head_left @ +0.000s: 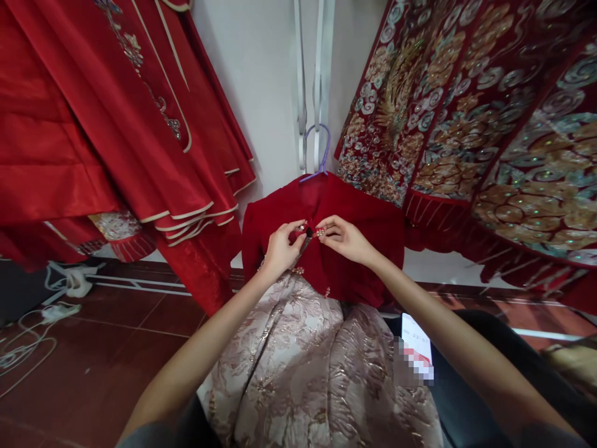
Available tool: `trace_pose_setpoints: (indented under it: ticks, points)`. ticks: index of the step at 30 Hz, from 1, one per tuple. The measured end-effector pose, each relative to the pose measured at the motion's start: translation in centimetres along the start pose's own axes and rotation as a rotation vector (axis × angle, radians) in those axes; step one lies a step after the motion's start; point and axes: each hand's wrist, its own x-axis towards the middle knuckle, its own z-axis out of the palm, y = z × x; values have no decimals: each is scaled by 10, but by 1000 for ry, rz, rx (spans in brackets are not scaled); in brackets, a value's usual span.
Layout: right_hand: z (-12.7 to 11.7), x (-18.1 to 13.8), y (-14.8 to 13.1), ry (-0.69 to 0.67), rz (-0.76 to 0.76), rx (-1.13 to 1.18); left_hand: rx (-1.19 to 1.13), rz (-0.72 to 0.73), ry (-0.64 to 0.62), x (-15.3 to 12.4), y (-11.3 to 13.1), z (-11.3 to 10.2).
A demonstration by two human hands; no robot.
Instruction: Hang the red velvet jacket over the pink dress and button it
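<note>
A dark red jacket hangs in front of me on a purple hanger. Both hands are at its front opening, below the neck, close together. My left hand pinches the left edge of the opening between thumb and fingers. Opposite it, my right hand has its fingertips closed on the other edge. A small dark gap shows between the fingertips; whether they hold a fastener is too small to tell. Small gold-pink trims sit lower on the jacket front. Below it spreads a pale, shiny brocade skirt with raised flower patterns.
Plain red garments with cream piping hang at left, heavily embroidered red ones at right. White metal rails run down the wall. A lit phone lies at lower right. White cables trail over the tiled floor.
</note>
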Motion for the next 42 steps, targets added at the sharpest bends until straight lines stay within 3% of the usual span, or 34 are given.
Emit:
trace_pose_setpoints:
  ticks: [4,7,18,42]
  points:
    - [3,0,4,56,10,17,-157,-44,81,-2,-5,5]
    - [7,0,1,74,-6,22,-213,-49,60,3,-8,8]
    - [16,5,-10,177,-175,-272,22,5,-68,11,10,-3]
    - [-5,11,-16,18,-99,-186,188,212,-216,20,26,-10]
